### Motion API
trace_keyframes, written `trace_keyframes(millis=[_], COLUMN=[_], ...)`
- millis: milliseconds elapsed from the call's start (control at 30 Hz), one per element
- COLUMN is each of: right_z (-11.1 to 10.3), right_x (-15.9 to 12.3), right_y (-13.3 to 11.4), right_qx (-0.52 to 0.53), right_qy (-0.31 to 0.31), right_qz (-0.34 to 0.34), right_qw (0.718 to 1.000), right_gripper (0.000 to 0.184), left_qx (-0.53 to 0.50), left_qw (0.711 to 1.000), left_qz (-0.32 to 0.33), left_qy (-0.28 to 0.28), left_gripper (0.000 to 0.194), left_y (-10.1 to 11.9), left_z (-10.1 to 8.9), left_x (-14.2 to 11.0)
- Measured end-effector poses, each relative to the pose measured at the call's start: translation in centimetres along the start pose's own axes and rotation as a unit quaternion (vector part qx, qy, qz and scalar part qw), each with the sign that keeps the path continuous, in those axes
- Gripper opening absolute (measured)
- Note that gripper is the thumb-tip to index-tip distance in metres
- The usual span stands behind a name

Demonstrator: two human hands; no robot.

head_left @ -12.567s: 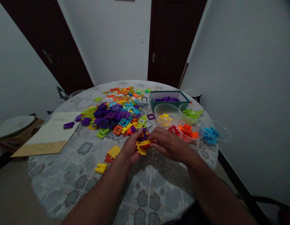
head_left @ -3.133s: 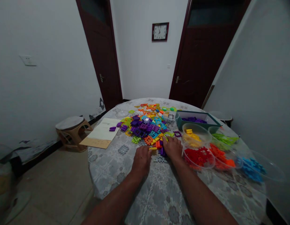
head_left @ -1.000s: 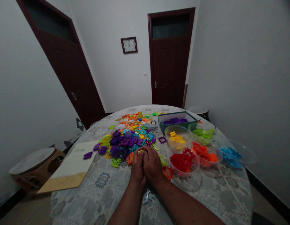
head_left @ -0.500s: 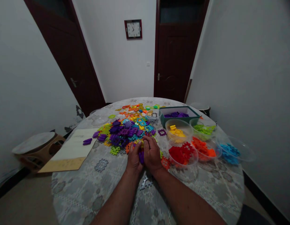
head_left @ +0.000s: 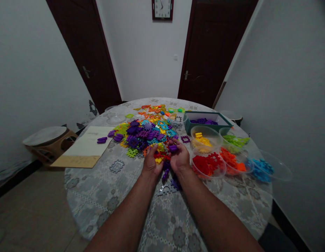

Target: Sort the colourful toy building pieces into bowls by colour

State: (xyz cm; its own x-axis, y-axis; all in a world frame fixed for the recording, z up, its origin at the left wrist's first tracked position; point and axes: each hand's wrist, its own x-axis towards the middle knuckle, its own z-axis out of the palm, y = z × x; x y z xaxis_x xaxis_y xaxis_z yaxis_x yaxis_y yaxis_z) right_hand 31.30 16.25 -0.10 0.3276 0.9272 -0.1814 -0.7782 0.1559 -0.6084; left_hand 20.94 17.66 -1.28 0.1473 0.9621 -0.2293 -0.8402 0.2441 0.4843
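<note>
My left hand (head_left: 151,161) is cupped at the near edge of a mixed heap of plastic building pieces (head_left: 142,134), with its thumb up. Yellow and red plastic building pieces (head_left: 159,160) lie against its palm and fingers. Beside it, my right hand (head_left: 180,156) is turned palm up, its fingers curled around a purple plastic building piece (head_left: 173,148). Between the wrists, more purple pieces (head_left: 165,172) are on or just above the table. A clear notched piece (head_left: 167,190) lies nearer to me.
Clear bowls hold red (head_left: 206,164), orange (head_left: 232,161), yellow (head_left: 203,142), green (head_left: 235,140) and blue pieces (head_left: 262,169). Behind them stands a green box (head_left: 208,128) with purple pieces. At left are a paper sheet (head_left: 82,143) and two purple pieces (head_left: 101,140). A cloth covers the round table (head_left: 107,206).
My hands have moved apart from being pressed together, and the right palm has turned upward. Purple pieces now show between the wrists. The camera view has tilted down.
</note>
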Motion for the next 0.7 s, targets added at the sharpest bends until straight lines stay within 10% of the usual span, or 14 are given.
trace_keyframes(millis=[200,700], right_z=[-0.3,-0.4], right_x=[0.2,0.5], right_y=[0.4,1.6], right_qx=[-0.011,-0.105], right_qy=[-0.013,0.038], right_qz=[-0.026,-0.068], right_qw=[1.000,0.991], right_gripper=[0.053,0.036], left_qx=[-0.021,-0.023], left_qw=[1.000,0.998], left_qz=[-0.013,-0.051], left_qy=[-0.010,-0.026], left_gripper=[0.025,0.018], left_y=[1.3,2.3], left_z=[0.4,0.3], left_x=[-0.3,-0.2])
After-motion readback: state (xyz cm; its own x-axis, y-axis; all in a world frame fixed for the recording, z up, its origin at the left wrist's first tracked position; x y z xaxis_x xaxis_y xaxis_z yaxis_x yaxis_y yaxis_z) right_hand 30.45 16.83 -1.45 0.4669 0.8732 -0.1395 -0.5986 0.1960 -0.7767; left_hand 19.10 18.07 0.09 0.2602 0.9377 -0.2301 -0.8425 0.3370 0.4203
